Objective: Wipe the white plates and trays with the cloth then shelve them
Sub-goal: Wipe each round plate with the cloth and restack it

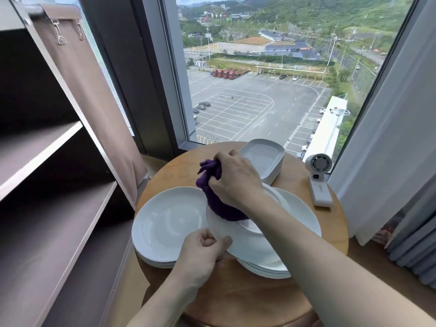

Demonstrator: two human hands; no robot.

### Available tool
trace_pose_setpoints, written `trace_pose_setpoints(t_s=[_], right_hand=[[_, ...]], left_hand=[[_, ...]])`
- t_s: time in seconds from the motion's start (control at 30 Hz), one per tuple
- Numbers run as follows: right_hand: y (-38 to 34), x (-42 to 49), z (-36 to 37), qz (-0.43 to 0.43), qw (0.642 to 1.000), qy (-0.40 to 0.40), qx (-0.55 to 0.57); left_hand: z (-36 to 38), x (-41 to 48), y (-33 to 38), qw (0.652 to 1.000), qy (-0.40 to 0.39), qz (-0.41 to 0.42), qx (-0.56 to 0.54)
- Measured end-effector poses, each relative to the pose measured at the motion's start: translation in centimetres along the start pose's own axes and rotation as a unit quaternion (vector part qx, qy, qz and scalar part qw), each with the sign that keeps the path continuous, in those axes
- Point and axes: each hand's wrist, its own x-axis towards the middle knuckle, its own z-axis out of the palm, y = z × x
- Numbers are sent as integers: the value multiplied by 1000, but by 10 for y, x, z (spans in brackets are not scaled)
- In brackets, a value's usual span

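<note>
My left hand (203, 251) pinched the tilted plate (245, 241) while my right hand (236, 178), clenched around the cloth (212, 197), wiped; shelving it looked next.

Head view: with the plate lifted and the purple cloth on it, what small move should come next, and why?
Probably sweep the purple cloth across the tilted plate. The right hand bunches the cloth on the plate's far part; the left hand pinches its near rim, so most of its face looks unwiped.

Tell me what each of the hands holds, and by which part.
Left hand pinches the near rim of a tilted white plate. Right hand grips the bunched upper part of a purple cloth, whose lower end lies on that plate.
</note>
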Motion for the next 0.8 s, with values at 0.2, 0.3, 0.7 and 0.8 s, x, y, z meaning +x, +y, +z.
trace_pose_setpoints(t_s=[0.2, 0.3, 0.7, 0.8], right_hand=[[33, 37, -13, 124, 991, -44, -8], [62, 43, -23, 187, 980, -69, 13], [116, -46, -32, 181, 970, 55, 151], [114, -68, -33, 209, 967, 30, 144]], left_hand=[[-2, 0, 3, 1000, -10, -12, 5], [-3, 0, 2, 999, -9, -30, -23], [-2, 5, -4, 999, 5, -17, -32], [-1, 6, -5, 999, 3, -12, -34]])
